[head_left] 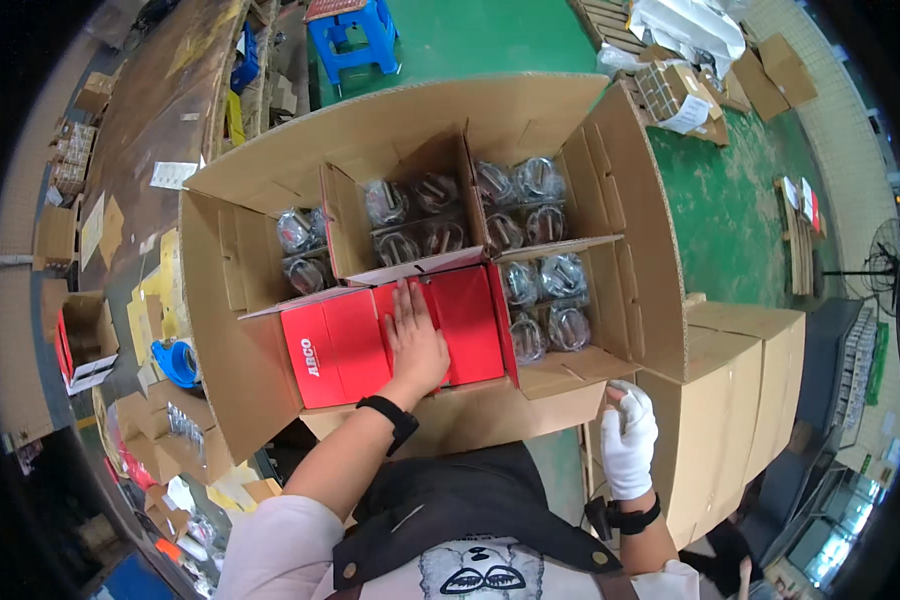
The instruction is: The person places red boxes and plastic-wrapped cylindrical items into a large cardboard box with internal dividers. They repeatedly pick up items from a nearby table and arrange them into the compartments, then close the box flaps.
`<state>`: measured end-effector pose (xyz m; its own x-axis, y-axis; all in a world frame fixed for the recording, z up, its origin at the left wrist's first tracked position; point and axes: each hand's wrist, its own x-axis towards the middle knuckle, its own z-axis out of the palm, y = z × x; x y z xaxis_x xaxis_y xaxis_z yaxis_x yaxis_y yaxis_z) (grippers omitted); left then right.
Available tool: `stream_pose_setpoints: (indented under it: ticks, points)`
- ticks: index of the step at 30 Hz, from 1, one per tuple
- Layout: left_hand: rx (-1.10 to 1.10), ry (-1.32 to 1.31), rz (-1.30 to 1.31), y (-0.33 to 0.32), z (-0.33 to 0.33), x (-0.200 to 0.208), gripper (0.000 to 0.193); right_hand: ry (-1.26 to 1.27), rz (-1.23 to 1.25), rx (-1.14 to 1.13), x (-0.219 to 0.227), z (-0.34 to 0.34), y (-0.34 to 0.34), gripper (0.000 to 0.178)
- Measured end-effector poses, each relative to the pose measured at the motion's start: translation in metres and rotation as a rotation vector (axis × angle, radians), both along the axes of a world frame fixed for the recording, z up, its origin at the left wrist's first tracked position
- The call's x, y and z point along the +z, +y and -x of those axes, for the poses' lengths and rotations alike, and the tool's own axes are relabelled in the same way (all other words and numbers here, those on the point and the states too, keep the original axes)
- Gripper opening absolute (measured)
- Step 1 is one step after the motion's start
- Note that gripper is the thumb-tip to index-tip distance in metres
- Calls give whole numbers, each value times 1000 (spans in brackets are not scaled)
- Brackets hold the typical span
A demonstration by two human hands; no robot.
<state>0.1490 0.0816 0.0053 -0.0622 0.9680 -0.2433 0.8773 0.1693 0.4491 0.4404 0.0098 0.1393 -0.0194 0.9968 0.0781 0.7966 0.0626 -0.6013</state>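
Note:
A large open carton (654, 240) stands in front of me, split by cardboard dividers (330, 225). My left hand (417, 345), bare with a black wristband, lies flat on red boxes (342, 350) in the near left part, fingers stretched out. Clear-wrapped round metallic parts (562, 275) sit in the near right compartment, and similar wrapped parts (395, 200) fill the far compartments. Beside the carton's near right corner is my right hand (630, 430), in a white glove with bare fingertips. Its fingers are loosely bent, with nothing visible in them; contact with the carton edge is unclear.
Closed cartons (715, 400) stand at the right. A cluttered bench at the left holds a blue tape dispenser (176, 362), cardboard pieces and a small open box (88, 340). A blue stool (355, 40) stands on the green floor beyond, with a pallet (610, 25) at the far right.

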Motion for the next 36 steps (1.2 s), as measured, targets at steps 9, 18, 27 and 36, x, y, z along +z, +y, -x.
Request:
stream_pose_setpoints:
  ticks: [9, 18, 27, 36]
  points:
    - [-43, -26, 107, 5, 9, 0, 100, 180, 80, -101, -5, 0, 3, 21]
    - [-164, 44, 62, 2, 5, 6, 100, 184, 79, -94, -11, -2, 18, 19]
    - [-498, 210, -67, 9, 4, -8, 80, -183, -131, 57, 2, 13, 22, 30]
    - [-461, -226, 397, 33, 0, 84, 49, -635, 432, 215, -43, 37, 111, 46]
